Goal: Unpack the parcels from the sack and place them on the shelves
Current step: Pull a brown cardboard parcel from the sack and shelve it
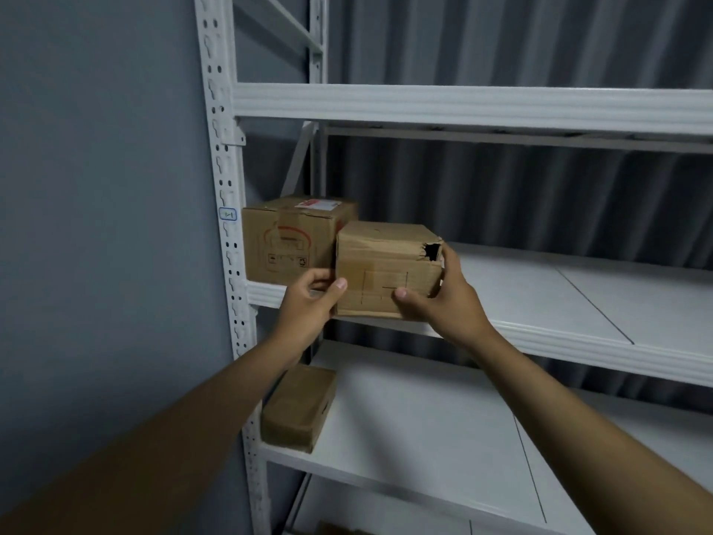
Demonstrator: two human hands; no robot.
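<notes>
A brown cardboard parcel (pixel 387 264) with a torn hole at its upper right corner sits at the front edge of the middle shelf (pixel 540 299). My left hand (pixel 308 303) grips its left side, thumb on the front face. My right hand (pixel 440 299) grips its right side, thumb on the front and fingers round the far edge. Just to its left and slightly behind stands a larger box with red print (pixel 285 241). The sack is not in view.
A flat brown parcel (pixel 299 409) lies at the left end of the lower shelf (pixel 424 426). White uprights (pixel 227 225) frame the rack on the left, against a grey wall. An upper shelf beam (pixel 463 106) runs overhead. Corrugated metal backs the rack.
</notes>
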